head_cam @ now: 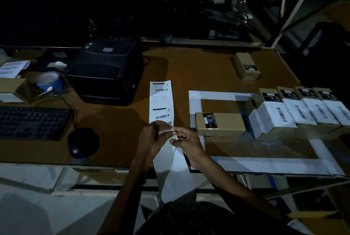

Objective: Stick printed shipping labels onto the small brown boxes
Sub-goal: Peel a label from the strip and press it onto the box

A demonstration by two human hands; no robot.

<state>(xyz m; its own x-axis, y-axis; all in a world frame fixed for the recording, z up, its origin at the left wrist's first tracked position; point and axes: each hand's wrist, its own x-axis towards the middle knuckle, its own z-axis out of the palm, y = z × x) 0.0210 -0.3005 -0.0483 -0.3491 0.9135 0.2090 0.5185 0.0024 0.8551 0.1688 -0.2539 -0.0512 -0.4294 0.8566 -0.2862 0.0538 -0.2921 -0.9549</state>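
Both hands meet over the near edge of the counter [121,151]: the left hand [153,136] and the right hand [186,140] each pinch the strip of labels [161,100] at its lower printed label, fingers curled on the paper's edges. In this dim head view it looks as though they are working a label off its backing, though I cannot tell for sure.

From here the label could tear or curl back and stick to itself if peeled too quickly or at a slant. The loose blank backing [174,174] hanging off the counter toward the person could snag or drag the strip. A crooked grip would carry over into a skewed label on the box.

Beyond the hands, the strip runs away across the counter toward the printer [108,69]. Just right of the right hand lies an unlabelled brown box [225,123]. Farther right stands a row of labelled boxes [303,111], and one more box [246,66] sits well beyond.
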